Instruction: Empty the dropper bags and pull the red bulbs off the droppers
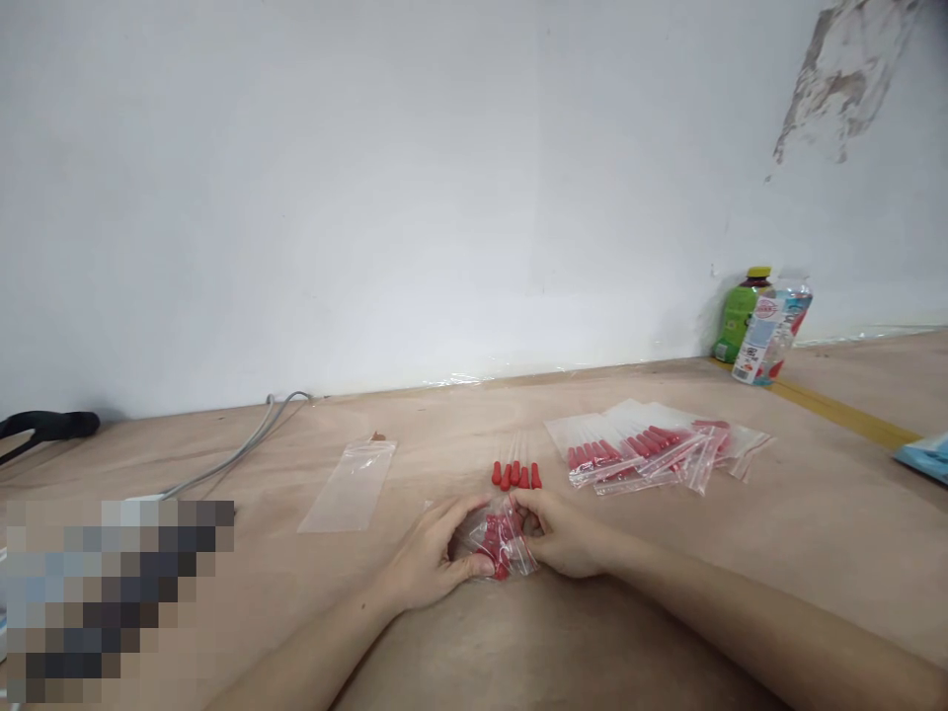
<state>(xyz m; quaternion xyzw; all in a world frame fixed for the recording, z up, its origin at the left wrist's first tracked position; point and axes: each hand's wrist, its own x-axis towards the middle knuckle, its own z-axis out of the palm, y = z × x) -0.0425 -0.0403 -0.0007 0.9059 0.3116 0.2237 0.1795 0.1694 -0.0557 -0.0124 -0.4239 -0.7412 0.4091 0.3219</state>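
Note:
My left hand (430, 558) and my right hand (559, 533) meet near the table's front, both with fingers closed on a small clear plastic bag (504, 543) that holds red rubber bulbs. Just beyond the bag lie several glass droppers with red bulbs (516, 472), loose on the brown table (815, 513). To the right is a pile of filled clear bags with red-bulbed droppers (652, 449). An empty clear zip bag (348, 484) lies flat to the left.
A green bottle (739, 316) and a clear bottle with a red and white label (770, 331) stand by the white wall at the right. A grey cable (244, 444) runs along the back left. A black object (48, 427) sits at the far left, a blue item (925, 456) at the right edge.

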